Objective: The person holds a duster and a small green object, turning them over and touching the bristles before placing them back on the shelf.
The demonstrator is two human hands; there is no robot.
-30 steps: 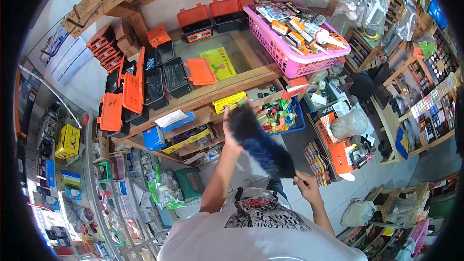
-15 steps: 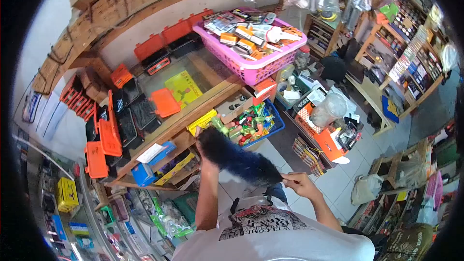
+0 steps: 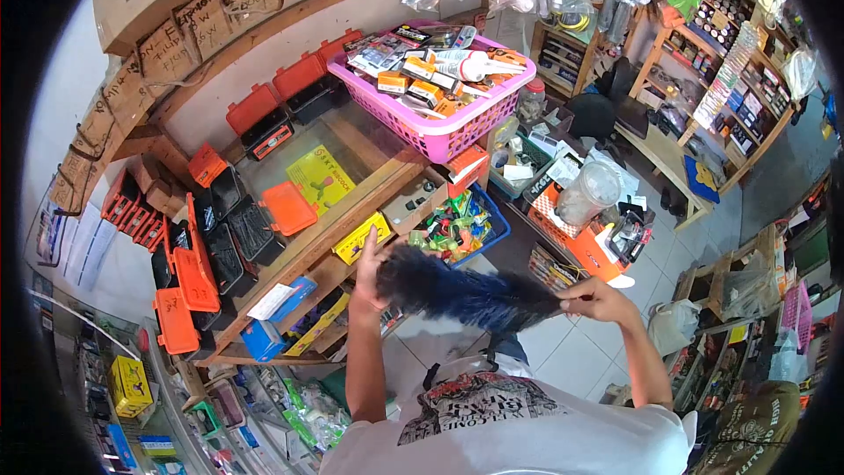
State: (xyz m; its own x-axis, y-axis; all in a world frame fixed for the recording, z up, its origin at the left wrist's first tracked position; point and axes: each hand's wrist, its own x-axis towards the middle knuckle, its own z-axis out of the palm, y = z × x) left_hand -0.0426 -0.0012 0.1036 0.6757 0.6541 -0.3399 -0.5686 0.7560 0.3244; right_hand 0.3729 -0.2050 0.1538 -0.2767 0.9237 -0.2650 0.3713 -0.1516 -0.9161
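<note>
A dark blue-black feather duster (image 3: 479,290) stretches nearly level between my hands, in front of my white shirt. My left hand (image 3: 367,274) is at its bushy left end, with some fingers pointing up and others hidden behind the feathers. My right hand (image 3: 600,301) pinches the narrow right end between thumb and fingers. Just beyond the left hand is a yellow box (image 3: 360,237) at the wooden counter's edge. Behind the duster stands a blue crate (image 3: 499,233) full of small colourful packets.
A pink basket (image 3: 409,123) heaped with packaged goods sits on the glass-topped counter (image 3: 338,136). Open orange-lidded cases (image 3: 193,277) line its left side. An orange box (image 3: 585,246) bears a clear plastic jar (image 3: 587,195). Shelves (image 3: 747,299) stand at right.
The duster has swung to a more level position. My right hand has moved up and right, and my left hand has shifted slightly down. The view has tilted a little.
</note>
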